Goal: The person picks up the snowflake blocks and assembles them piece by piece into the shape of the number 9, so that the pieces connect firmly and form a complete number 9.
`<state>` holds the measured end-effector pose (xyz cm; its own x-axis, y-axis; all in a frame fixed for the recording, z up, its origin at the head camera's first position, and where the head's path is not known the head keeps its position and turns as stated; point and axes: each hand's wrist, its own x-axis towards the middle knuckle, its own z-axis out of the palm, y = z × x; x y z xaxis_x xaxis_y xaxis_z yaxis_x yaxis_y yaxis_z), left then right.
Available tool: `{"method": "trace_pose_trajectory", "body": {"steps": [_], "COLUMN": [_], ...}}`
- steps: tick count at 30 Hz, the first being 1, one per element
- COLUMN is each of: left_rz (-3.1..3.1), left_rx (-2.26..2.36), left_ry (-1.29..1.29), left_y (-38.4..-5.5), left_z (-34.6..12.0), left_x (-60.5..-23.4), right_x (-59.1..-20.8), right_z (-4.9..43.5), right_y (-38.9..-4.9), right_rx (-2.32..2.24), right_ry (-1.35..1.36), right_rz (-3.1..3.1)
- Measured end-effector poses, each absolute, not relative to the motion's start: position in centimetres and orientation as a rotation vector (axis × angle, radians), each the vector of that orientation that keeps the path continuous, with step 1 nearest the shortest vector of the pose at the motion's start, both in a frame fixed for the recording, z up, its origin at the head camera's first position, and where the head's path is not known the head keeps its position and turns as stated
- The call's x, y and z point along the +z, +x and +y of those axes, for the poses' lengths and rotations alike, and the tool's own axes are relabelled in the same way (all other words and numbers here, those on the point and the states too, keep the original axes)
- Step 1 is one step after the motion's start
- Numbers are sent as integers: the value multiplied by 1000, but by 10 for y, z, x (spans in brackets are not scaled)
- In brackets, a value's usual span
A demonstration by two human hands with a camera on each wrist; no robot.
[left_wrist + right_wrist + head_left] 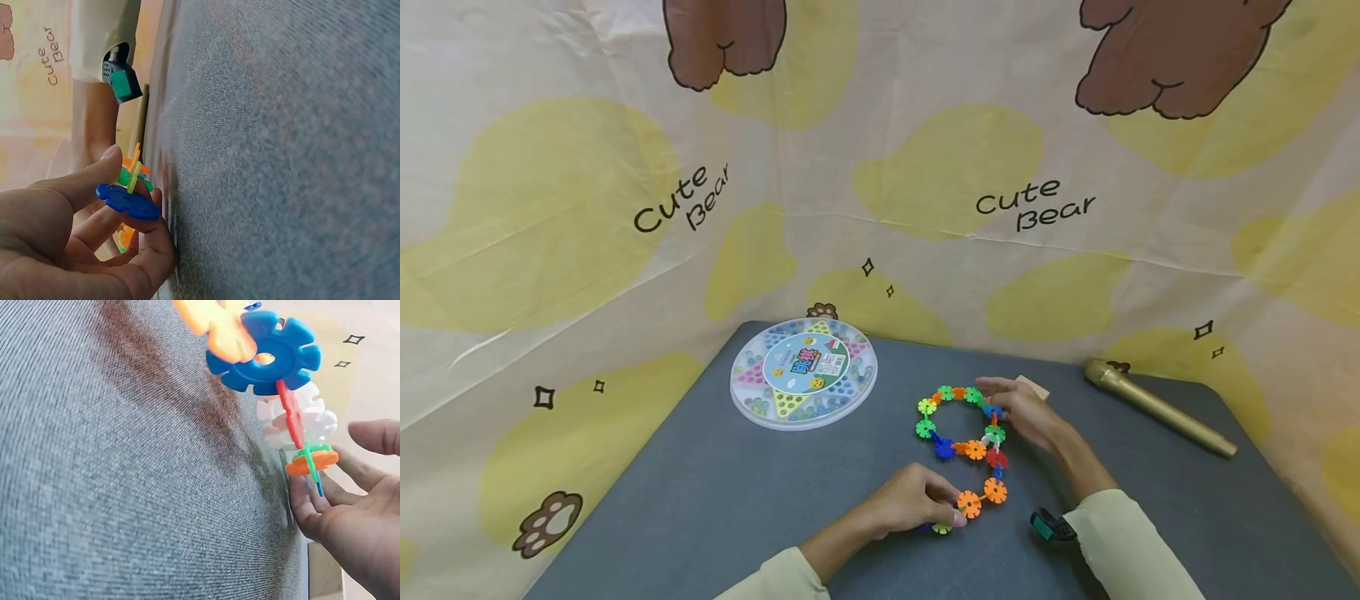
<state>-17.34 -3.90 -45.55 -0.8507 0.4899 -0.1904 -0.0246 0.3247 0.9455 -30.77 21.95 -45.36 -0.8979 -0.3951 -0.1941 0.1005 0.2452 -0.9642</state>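
Observation:
A chain of colourful plastic snowflake discs [975, 450] lies on the table, its far part curved into a ring and its near part bending toward my left hand [913, 502]. That hand pinches the near end of the chain. In the left wrist view, a blue disc [130, 201] sits between the thumb and curled fingers. My right hand [1028, 414] rests beside the ring's right side, fingers extended along it. The right wrist view shows its thumb apart from the fingers, which lie behind an orange disc [312, 462] and a green one.
A round Chinese checkers set [805, 371] lies at the back left of the grey table [722, 500]. At the right is a gold-coloured rod [1161, 408]. A small wooden block [1032, 387] lies behind the right hand. Printed cloth hangs behind the table.

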Motion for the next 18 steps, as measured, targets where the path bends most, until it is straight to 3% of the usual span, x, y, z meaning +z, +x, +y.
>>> {"method": "trace_pose_trajectory", "body": {"steps": [10,18], "left_rz": [2219,2332], "left_rx": [1474,1399], "left_ry": [452,524], "left_y": [-175,-179], "left_z": [-35,-43], "left_x": [-458,-460], "right_x": [-453,-441], "right_z": [222,233], "right_y": [-298,-275], "right_rx": [-1573,-1222], "right_ry": [-347,-580], "right_rz": [2304,2789]}}
